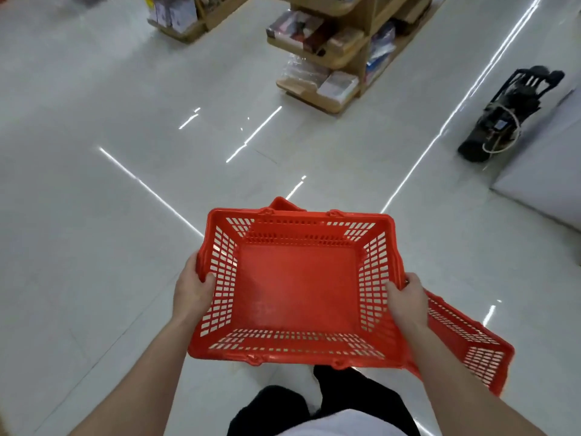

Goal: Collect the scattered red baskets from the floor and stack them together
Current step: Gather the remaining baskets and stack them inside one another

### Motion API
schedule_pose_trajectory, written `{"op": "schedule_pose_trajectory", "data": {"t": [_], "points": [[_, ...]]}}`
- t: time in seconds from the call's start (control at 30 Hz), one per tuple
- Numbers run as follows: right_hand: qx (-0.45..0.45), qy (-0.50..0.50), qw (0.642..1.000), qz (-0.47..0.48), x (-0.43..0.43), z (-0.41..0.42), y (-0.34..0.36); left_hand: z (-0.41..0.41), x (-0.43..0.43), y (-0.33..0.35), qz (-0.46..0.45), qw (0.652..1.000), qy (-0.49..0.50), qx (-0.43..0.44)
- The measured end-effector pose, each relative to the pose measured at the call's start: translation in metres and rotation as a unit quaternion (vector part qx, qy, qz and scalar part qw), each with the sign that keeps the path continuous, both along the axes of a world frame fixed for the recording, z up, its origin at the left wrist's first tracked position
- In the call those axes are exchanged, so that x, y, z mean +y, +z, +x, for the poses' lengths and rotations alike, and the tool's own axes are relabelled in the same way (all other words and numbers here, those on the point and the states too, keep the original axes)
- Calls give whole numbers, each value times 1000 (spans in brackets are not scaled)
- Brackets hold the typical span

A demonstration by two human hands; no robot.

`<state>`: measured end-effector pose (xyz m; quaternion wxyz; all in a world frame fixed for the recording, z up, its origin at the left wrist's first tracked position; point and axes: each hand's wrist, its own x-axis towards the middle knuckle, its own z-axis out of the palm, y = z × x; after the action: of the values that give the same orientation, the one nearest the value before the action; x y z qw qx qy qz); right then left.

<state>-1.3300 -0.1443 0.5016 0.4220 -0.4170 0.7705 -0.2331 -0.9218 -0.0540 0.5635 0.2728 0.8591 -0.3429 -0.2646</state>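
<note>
Red basket (pixel 297 287) gripped at short ends by left hand (pixel 193 289) and right hand (pixel 407 305), mouth up, long axis left-right, above second red basket (pixel 471 344) on floor (pixel 94 215). No legible writing.

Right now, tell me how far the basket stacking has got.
Done: nothing looks stacked yet. In hand: one red basket is held level by its short sides, left hand and right hand gripping the rims. Left: a second red basket lies lower right, partly hidden under the held one, not nested with it. A red part pokes out beyond the far rim; what it is, I cannot tell.
</note>
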Motion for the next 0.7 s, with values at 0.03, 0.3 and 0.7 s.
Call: {"op": "schedule_pose_trajectory", "data": {"t": [0.03, 0.3, 0.7], "points": [[7, -9, 1000, 13, -8, 2, -8, 5, -19, -5, 7, 1000, -16, -1], [11, -75, 988, 135, -23, 26, -60, 33, -154, -54, 64, 994, -89, 19], [44, -179, 973, 137, -46, 88, -89, 82, -261, -154, 184, 964, -176, 75]]}}
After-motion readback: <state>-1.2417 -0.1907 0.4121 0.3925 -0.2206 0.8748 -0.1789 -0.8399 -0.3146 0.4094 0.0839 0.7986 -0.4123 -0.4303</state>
